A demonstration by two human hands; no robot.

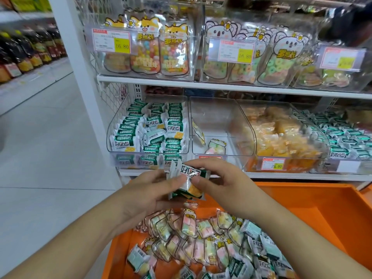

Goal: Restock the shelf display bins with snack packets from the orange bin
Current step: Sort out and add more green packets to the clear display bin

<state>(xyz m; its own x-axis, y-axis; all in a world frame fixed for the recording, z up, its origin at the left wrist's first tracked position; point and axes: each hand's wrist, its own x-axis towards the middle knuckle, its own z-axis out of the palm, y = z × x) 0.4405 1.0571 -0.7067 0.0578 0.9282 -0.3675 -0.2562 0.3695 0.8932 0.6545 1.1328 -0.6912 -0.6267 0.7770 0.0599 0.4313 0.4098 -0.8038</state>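
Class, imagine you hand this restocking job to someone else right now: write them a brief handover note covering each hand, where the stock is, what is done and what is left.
Left hand and right hand: both grip a small stack of green-and-white packets above the orange bin.
Stock: pastel marshmallow packets and more green-and-white ones lie in the orange bin.
Done: the left display bin is nearly full of green-and-white packets.
Left: place the held stack; the middle display bin holds only a couple of packets, so it likely needs the marshmallow ones.
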